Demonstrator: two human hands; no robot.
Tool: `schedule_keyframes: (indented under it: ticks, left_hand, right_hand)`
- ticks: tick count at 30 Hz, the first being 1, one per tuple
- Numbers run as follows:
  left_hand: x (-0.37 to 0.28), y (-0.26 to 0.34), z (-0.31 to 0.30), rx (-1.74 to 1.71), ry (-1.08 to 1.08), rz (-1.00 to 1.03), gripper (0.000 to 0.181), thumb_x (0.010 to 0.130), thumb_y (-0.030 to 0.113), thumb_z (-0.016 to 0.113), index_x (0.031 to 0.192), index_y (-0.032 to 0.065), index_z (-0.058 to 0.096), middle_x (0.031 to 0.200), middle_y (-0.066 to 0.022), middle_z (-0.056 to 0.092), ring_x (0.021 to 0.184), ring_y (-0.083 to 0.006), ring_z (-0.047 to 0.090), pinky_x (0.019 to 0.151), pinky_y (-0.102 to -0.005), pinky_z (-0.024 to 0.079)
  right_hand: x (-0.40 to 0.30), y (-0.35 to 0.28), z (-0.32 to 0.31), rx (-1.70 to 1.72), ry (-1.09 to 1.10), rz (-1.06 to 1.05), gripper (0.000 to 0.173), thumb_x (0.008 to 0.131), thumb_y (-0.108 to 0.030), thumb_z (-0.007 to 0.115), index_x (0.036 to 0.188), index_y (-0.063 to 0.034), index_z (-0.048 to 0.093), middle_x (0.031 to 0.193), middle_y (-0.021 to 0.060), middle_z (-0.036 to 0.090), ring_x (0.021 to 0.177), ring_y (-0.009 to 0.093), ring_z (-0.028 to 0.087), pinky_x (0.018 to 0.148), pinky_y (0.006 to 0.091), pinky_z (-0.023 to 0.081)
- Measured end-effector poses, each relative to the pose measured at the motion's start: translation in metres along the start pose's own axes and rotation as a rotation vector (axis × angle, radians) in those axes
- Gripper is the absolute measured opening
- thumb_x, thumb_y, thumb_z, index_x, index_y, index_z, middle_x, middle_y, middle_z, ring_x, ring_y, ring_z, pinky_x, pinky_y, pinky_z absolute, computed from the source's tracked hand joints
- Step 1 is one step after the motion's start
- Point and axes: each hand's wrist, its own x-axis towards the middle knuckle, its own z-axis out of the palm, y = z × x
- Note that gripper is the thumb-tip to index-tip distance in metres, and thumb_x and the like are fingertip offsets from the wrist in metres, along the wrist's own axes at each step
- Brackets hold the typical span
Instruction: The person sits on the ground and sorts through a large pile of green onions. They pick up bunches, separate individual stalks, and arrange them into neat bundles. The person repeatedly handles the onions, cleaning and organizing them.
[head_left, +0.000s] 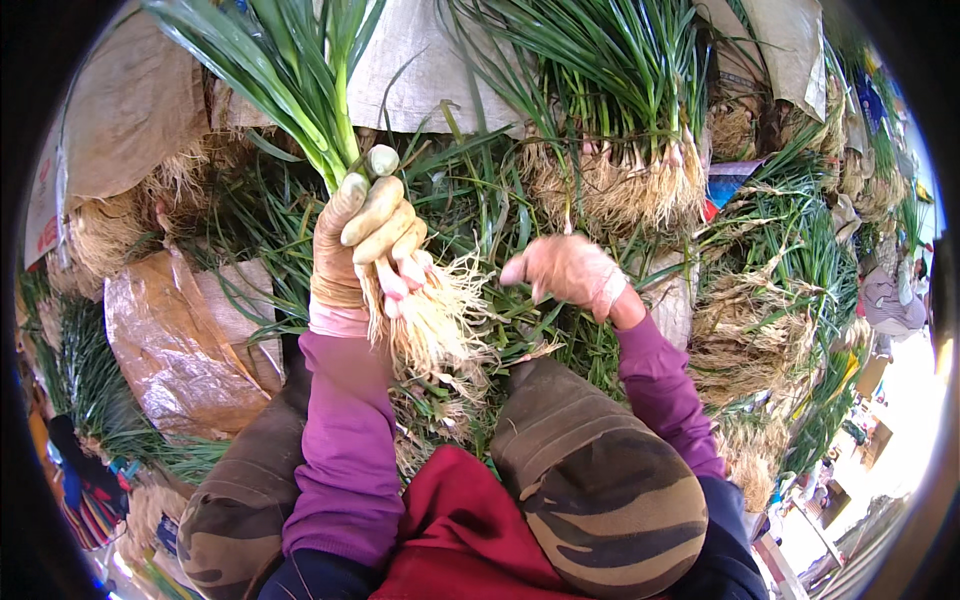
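Note:
My left hand (367, 232), in a thin pale glove, grips a bunch of green garlic plants (405, 292). Its long leaves rise above the fist; pinkish bulbs and pale roots hang out below. My right hand (570, 271), in a similar glove and blurred, is held to the right of the roots with its fingers partly bent; nothing is plainly seen in it. Just beyond it stands a large row of garlic plants (622, 172), leaves up and roots towards me. A single thin stalk with a small bulb hangs above the right hand. Loose leaves (480, 202) cover the ground between.
Woven plastic sheets (435, 75) cover plants at the back, and a brown wrapped sheet (172, 337) lies at left. Garlic with tangled roots (750, 330) is heaped at right. My knees, in camouflage trousers (607, 480), frame the near ground. Another person (892, 300) is at far right.

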Motion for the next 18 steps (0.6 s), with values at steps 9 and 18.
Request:
schedule_keyframes:
  ticks: [9, 18]
  left_hand:
    - [0.008, -0.015, -0.020, 0.006, 0.027, -0.036, 0.029, 0.097, 0.017, 0.041, 0.119, -0.0013, 0.050, 0.050, 0.0070, 0.037, 0.038, -0.0030, 0.037, 0.054, -0.0258, 0.043]
    - [0.004, -0.005, -0.012, -0.064, 0.010, -0.050, 0.022, 0.097, 0.014, 0.042, 0.113, 0.0027, 0.051, 0.055, 0.0049, 0.040, 0.045, -0.0074, 0.043, 0.064, -0.0314, 0.051]
  right_hand:
    - [0.011, 0.038, -0.003, 0.331, 0.678, -0.018, 0.025, 0.081, -0.028, 0.060, 0.083, -0.0037, 0.063, 0.070, 0.0144, 0.061, 0.067, 0.029, 0.058, 0.064, 0.0354, 0.045]
    - [0.044, 0.040, 0.011, 0.000, 0.619, 0.029, 0.036, 0.081, -0.037, 0.060, 0.087, -0.0016, 0.061, 0.078, 0.0189, 0.062, 0.075, 0.032, 0.061, 0.071, 0.0403, 0.047]
